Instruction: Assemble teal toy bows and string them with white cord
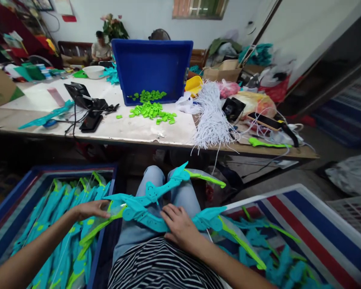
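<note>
Loosely spread, my right hand [180,222] rests on the teal-and-lime plastic bow-shaped piece [156,225] across my denim-covered lap [132,237]; my left hand [93,209] curls near its lime end [118,212], whether pinching I cannot tell. Parting my knees [154,174] could drop the matching rear piece [168,186] between them.

- The left hand [92,209] is touching the lime limb at one end of the front turquoise bow [153,221].
- The right hand [180,224] is resting on that bow's middle.
- A second bow [170,184] is lying just beyond it.
- Bagged bows [52,226] are filling the left bin [114,178].
- Lime pieces [150,111] are lying inside and before a tipped blue crate [153,68].
- White strings [210,116] are drooping over the table [177,134].
</note>
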Available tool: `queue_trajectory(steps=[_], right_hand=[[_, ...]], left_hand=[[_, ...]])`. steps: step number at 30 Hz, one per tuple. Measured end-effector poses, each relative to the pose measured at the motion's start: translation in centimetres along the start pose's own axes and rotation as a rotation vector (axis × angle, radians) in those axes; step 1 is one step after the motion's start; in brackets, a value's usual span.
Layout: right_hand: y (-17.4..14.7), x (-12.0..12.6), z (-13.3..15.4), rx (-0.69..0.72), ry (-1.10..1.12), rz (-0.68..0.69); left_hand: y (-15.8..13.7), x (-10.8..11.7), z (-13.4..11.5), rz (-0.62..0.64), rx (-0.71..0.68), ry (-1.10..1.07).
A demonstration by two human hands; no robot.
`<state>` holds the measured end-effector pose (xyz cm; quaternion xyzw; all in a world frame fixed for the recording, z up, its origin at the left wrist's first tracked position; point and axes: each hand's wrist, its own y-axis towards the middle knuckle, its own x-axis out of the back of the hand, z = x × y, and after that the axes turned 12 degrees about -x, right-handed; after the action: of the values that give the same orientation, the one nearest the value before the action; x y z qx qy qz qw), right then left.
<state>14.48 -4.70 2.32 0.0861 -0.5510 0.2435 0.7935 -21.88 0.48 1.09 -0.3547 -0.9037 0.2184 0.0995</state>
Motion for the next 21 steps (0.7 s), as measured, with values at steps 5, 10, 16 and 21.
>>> queue_trajectory(steps=[5, 10, 16, 21], right_hand=[[-0.3, -1.6, -0.5, 0.042, -0.115, 0.104], [-0.2, 0.4, -0.1, 0.084, 0.109, 0.106], [3.1, 7.3, -11.6, -0.489, 0.453, -0.552], [5.8, 10.3, -21.0, -0.947, 0.302, -0.579]], left_hand=[[0.9, 4.4, -4.0, -0.355, 0.091, 0.558], [8.6, -1.5, -7.7, -0.595, -0.365, 1.011], [16.2, -12.5, -7.7, -0.065, -0.385, 1.292], [18.6, -12.3, -9.3, -0.09, -0.435, 1.344]])
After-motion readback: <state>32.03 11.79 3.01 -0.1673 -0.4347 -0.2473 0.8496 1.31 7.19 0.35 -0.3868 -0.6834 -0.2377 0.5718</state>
